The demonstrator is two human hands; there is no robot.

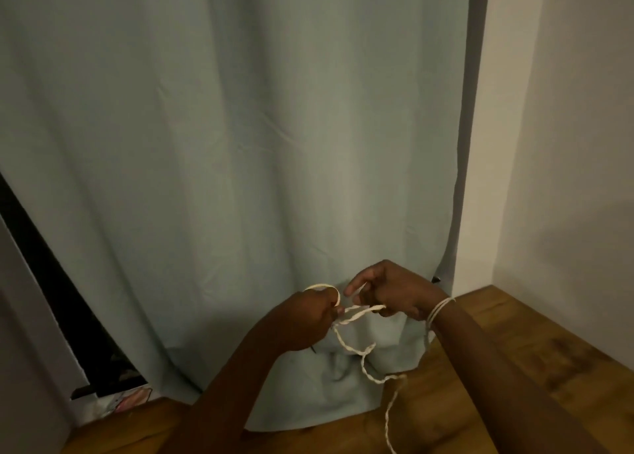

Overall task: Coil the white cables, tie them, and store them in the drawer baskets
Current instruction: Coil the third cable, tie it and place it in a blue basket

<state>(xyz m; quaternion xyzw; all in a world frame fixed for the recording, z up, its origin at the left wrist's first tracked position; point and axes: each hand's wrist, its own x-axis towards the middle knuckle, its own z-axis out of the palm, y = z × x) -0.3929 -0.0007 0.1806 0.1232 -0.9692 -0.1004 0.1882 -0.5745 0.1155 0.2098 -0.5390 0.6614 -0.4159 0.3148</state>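
A thin white twisted cable (350, 345) runs between my two hands, which I hold up in front of a pale curtain. My left hand (305, 319) is closed on the cable, and a small loop of it arcs over the fingers. My right hand (391, 290) pinches another stretch of the same cable, forefinger stretched out. Several turns of the cable are wound around my right wrist (437, 311). A loose length hangs down from my hands and trails off the bottom of the frame. No drawer or basket shows.
A pale green curtain (240, 144) fills the middle. A wooden surface (535, 347) runs along the bottom and right. A white wall (566, 144) stands on the right. At the left are a dark gap and a pinkish object (132, 400).
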